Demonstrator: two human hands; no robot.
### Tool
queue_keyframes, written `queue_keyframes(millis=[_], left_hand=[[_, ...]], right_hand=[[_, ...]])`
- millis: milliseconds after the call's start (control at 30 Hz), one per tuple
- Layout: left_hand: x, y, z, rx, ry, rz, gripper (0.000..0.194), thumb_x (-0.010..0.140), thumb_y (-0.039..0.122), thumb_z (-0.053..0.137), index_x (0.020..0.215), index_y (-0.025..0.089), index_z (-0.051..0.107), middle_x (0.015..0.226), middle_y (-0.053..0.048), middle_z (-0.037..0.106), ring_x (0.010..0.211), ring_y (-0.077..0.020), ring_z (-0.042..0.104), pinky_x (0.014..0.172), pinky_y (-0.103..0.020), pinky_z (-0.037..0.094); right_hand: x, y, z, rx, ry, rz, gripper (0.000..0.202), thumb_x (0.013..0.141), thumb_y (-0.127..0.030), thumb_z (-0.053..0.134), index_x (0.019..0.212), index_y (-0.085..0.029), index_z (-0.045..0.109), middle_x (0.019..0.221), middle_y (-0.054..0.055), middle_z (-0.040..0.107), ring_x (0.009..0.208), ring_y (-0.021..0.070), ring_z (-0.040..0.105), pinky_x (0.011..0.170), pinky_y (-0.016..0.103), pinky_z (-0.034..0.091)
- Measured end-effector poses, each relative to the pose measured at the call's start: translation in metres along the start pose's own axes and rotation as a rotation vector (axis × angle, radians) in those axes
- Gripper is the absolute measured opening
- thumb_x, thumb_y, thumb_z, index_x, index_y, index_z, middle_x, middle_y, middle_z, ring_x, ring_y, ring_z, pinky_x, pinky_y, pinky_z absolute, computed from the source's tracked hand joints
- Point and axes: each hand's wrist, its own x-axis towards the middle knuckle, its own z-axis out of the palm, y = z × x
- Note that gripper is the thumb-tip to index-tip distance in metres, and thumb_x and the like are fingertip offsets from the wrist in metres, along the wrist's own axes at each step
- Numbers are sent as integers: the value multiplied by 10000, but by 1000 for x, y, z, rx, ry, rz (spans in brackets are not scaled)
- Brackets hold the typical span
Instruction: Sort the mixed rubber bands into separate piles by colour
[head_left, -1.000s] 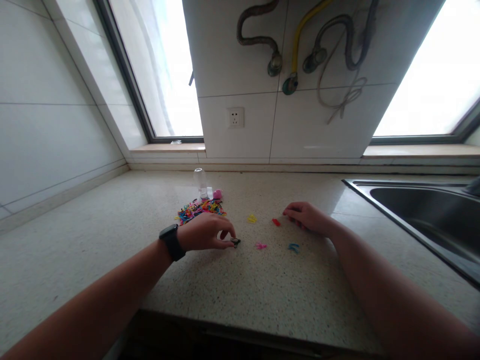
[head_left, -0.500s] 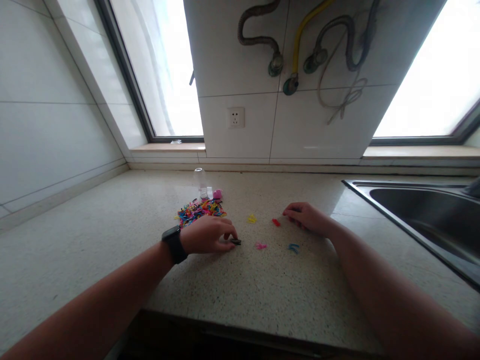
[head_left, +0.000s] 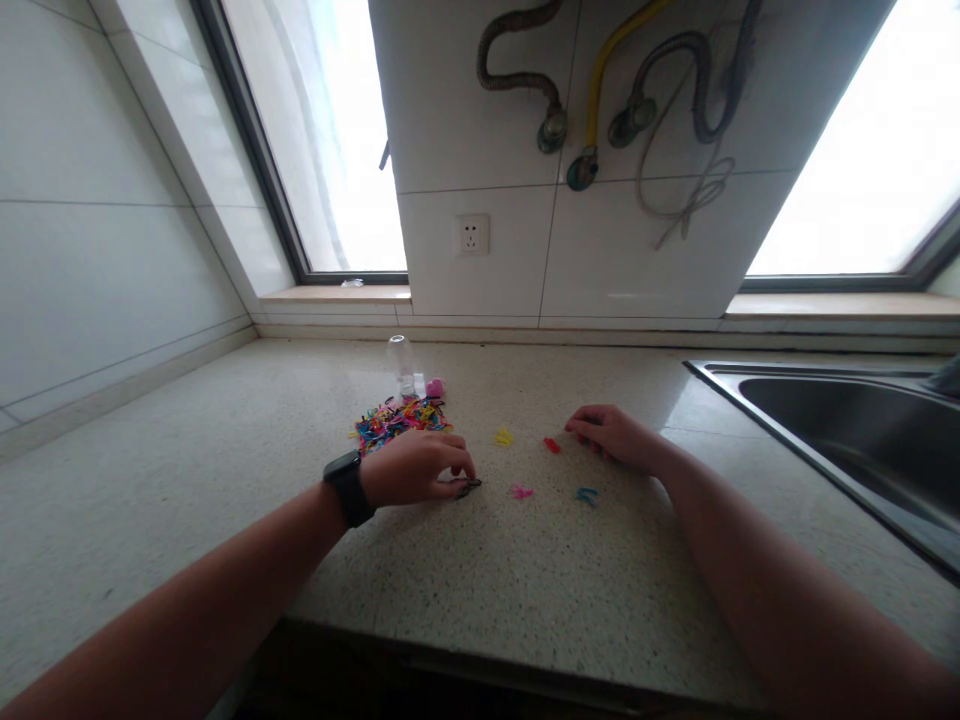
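Small black bands lie mid-counter, between front and back edges, under the left hand's fingertips. Its thumb and forefinger are narrowly spaced; whether they pinch cannot be told. The step looks like fingertip handling, calling for a light touch. The right hand curls loosely near red bands, its grip unclear. The speckled counter meets a sink rightward, a tiled wall behind.

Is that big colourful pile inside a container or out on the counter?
Out: the colourful pile lies loose on the counter, in front of the clear container.
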Motion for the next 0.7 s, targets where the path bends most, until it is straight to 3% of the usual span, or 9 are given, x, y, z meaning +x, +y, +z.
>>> queue_keyframes(millis=[700], left_hand=[[3, 4, -6, -52, 50, 1, 91, 886, 205, 598, 942, 198, 670, 881, -17, 637, 798, -125, 584, 772, -260, 463]], right_hand=[[0, 1, 1, 7, -4, 2, 381, 844, -543, 587, 882, -172, 666, 720, 28, 614, 519, 94, 478, 445, 219, 378]])
